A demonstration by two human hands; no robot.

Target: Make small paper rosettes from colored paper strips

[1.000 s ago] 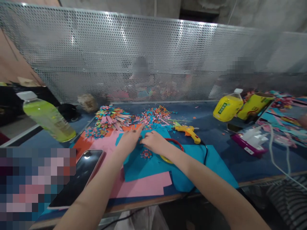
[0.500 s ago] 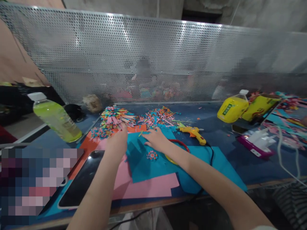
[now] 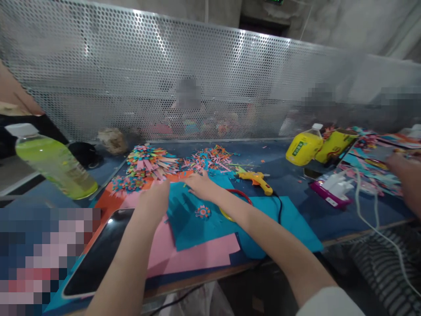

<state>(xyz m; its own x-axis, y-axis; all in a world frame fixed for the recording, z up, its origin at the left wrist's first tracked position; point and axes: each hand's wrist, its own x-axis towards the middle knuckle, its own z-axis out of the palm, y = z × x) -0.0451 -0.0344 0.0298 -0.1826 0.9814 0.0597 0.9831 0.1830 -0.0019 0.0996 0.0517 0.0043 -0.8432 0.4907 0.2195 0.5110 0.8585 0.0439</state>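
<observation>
My left hand (image 3: 155, 197) is closed at the left edge of a blue paper sheet (image 3: 187, 232), its fingertips mostly hidden from me. Facing it, my right hand (image 3: 200, 186) reaches left over the same sheet. Its fingers are bent together around a small yellow-green paper strip (image 3: 185, 185). On the blue sheet below lies a small round paper flower (image 3: 203, 212) in orange, pink and blue. Just beyond my left hand are a fringed ball of coloured paper strips (image 3: 148, 160) and a cluster of small paper curls (image 3: 128, 183).
Loose paper strips (image 3: 210, 159) lie behind my hands. A yellow glue gun (image 3: 256, 179) with a black cord rests to their right. A tablet (image 3: 101, 250) and green drink bottle (image 3: 54, 162) stand left; a yellow bottle (image 3: 304, 147) and purple power strip (image 3: 329, 195) right. Another person's hand (image 3: 408, 175) shows far right.
The view has swung right, so things appear further left. My right hand's fingers have drawn closer together and nearer my left hand. Another person's hand has come further into view at right.
</observation>
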